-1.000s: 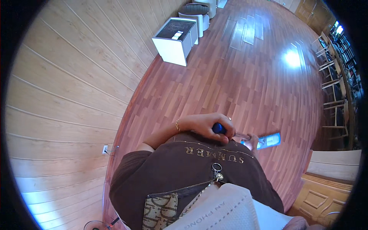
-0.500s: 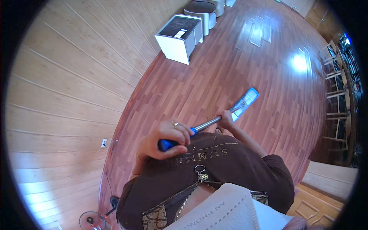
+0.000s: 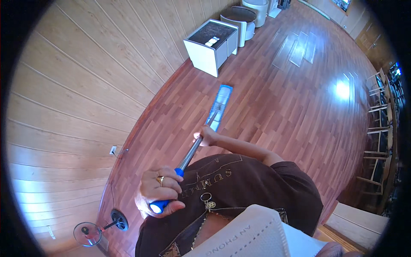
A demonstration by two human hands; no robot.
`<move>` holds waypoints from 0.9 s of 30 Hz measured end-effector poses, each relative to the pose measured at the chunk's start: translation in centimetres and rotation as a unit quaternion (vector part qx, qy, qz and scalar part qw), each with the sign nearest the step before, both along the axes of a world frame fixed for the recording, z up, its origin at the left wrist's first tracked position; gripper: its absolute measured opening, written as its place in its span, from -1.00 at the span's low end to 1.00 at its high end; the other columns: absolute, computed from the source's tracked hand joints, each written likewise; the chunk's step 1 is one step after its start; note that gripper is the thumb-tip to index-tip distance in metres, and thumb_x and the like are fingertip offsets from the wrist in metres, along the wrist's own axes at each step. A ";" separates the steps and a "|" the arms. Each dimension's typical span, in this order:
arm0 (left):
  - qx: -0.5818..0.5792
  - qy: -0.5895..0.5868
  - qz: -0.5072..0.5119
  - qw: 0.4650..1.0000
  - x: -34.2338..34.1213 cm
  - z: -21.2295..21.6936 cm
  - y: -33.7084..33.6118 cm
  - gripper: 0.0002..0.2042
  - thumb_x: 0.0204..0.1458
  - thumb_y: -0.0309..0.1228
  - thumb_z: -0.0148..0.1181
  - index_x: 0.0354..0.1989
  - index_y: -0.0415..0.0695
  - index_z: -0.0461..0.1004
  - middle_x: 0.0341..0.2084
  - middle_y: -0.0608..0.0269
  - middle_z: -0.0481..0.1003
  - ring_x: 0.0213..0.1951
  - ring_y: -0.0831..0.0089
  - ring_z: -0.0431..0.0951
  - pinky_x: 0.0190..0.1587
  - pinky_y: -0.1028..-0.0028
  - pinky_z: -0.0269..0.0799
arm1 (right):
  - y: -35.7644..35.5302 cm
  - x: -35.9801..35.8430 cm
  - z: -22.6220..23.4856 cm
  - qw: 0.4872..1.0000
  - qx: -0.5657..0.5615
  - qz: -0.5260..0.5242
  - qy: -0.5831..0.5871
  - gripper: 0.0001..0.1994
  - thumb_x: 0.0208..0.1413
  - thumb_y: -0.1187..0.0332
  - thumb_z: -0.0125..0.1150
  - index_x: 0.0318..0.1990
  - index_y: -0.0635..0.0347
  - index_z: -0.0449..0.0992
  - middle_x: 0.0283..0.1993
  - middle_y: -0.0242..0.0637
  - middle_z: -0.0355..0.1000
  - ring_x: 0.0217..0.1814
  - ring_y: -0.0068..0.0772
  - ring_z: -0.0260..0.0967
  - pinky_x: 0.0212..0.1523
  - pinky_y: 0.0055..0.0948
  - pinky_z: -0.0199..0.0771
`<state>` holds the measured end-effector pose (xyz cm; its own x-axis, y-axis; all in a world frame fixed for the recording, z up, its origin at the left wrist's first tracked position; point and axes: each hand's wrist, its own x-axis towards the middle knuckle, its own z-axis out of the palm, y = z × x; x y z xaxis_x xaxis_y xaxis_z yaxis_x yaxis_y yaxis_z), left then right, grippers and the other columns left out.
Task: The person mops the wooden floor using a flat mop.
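Observation:
A flat mop with a wide blue-edged head (image 3: 221,96) lies out ahead of me on the wood floor. Its metal pole (image 3: 188,156) runs back toward my body and ends in a blue grip. My left hand (image 3: 160,190), with a ring on one finger, is wrapped round that blue grip near my chest. Farther down, my right hand (image 3: 206,135) is closed round the pole just above the mop head, with the right arm reaching across my front.
A white cabinet with a dark top (image 3: 204,58) stands by the panelled wall (image 3: 98,85), with round-backed seats (image 3: 244,17) beyond it. A wall outlet (image 3: 113,150) has a cable. A round-based stand (image 3: 119,219) is at lower left. Wooden chairs (image 3: 376,132) line the right side.
The mop head has swung left across the floor, toward the wall. My right hand went left with the pole, while my left hand moved left and nearer to me.

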<state>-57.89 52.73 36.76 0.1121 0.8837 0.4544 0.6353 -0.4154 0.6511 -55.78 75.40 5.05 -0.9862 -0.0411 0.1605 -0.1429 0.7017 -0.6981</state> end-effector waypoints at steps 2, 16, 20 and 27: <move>0.006 0.010 0.016 1.000 1.2 0.3 -0.3 -0.73 -0.25 -0.28 0.44 -0.61 -0.09 0.42 -0.61 0.30 0.50 -0.41 0.25 0.57 -0.29 0.29 0.44 | -0.7 -0.7 -1.0 0.996 -0.045 0.043 0.065 -0.61 -0.13 0.25 0.22 -0.74 0.10 0.11 -0.74 -0.15 0.13 -0.66 -0.03 0.19 -0.59 -0.19 0.10; 0.076 -0.120 0.039 0.989 2.5 -3.5 5.4 -0.74 -0.26 -0.29 0.45 -0.62 -0.14 0.46 -0.58 0.21 0.51 -0.40 0.16 0.55 -0.29 0.25 0.42 | 8.8 -2.7 -14.2 0.989 -0.112 0.001 0.100 -0.78 -0.19 0.17 0.04 -0.66 0.08 0.30 -0.64 -0.10 0.31 -0.54 0.06 0.30 -0.52 -0.14 0.25; 0.052 -0.122 0.051 0.990 2.0 -6.5 7.5 -0.78 -0.28 -0.38 0.43 -0.62 -0.13 0.45 -0.57 0.22 0.51 -0.32 0.16 0.54 -0.19 0.22 0.38 | 11.5 1.3 -5.7 0.998 0.045 -0.046 0.027 -0.69 -0.13 0.31 0.15 -0.71 0.11 0.13 -0.74 -0.16 0.05 -0.69 -0.19 0.10 -0.62 -0.29 0.05; 0.013 -0.116 -0.040 0.992 1.9 -9.8 14.0 -0.83 -0.22 -0.43 0.38 -0.56 -0.13 0.45 -0.52 0.21 0.51 -0.26 0.16 0.54 -0.09 0.25 0.32 | 19.7 8.0 -7.8 0.979 0.048 -0.185 0.067 -0.71 -0.22 0.30 0.21 -0.72 0.12 0.20 -0.69 -0.11 0.21 -0.59 0.00 0.22 -0.57 -0.19 0.16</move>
<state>-55.94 66.72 26.92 0.0710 0.8641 0.4983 0.4343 -0.4765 0.7644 -47.76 95.12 -2.71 -0.9069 0.2931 0.3028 0.0469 0.7843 -0.6186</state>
